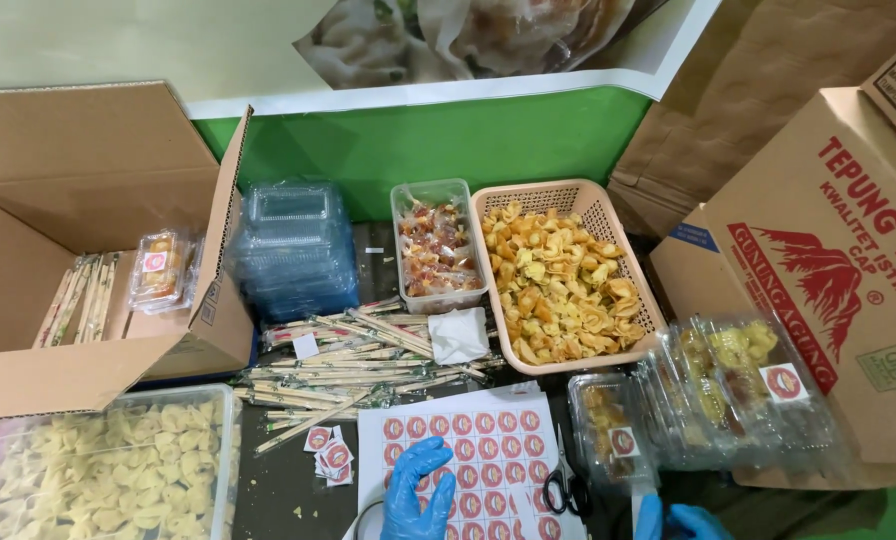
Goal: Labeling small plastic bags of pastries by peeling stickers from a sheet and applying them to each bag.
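Observation:
My left hand, in a blue glove, rests with spread fingers on a white sheet of round red stickers at the bottom centre. My right hand, also gloved in blue, shows only partly at the bottom edge, just below a filled clear clamshell box that bears a sticker; whether it grips anything is hidden. Black-handled scissors lie between the two hands on the sheet's right edge. A few loose cut stickers lie to the left of the sheet.
A tan basket of fried dumplings, a clear tub of sauce packets, stacked empty clamshells, wrapped chopsticks. Open cardboard box left, container of pale dumplings bottom left, filled clamshells and a printed carton right.

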